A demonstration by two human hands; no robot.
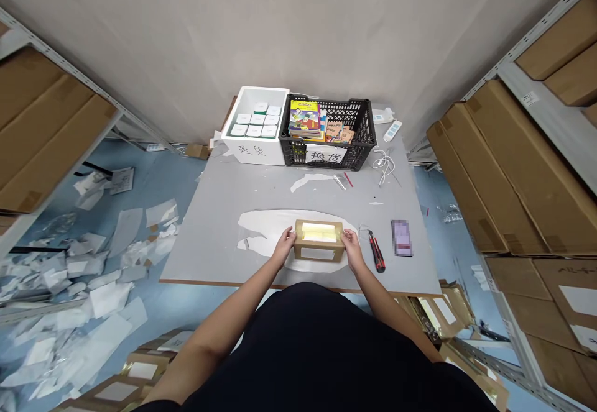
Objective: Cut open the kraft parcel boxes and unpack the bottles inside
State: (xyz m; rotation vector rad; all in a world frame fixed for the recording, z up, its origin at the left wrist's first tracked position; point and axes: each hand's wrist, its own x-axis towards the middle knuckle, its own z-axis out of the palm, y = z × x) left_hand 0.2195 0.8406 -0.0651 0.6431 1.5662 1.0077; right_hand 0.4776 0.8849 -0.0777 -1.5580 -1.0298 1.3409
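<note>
Two bare hands at work near the table's front edge: left hand (283,244) and right hand (353,247) sit against opposite short ends of a kraft window box (319,249), fingers wrapped onto it, no pinch, hands spread apart by the box's width. Box lies flat on a white paper sheet (265,232) atop a grey table (209,256); its top window glows yellow-white. Just right of the right hand, a red-and-black utility knife (375,251), then a pixel-blurred flat object (402,238), unreadable. Far edge: white foam box (254,151) with black handwritten characters on its side, too unclear to read, holding small white cartons (254,130). Touching it, black plastic crate (361,138) bearing a paper label (326,155) that reads 换货, holding comic books (304,119), yellow top cover, title too small to read. Right of crate, loose white cable (383,166). Cardboard cartons (513,169) on metal shelving, right side
</note>
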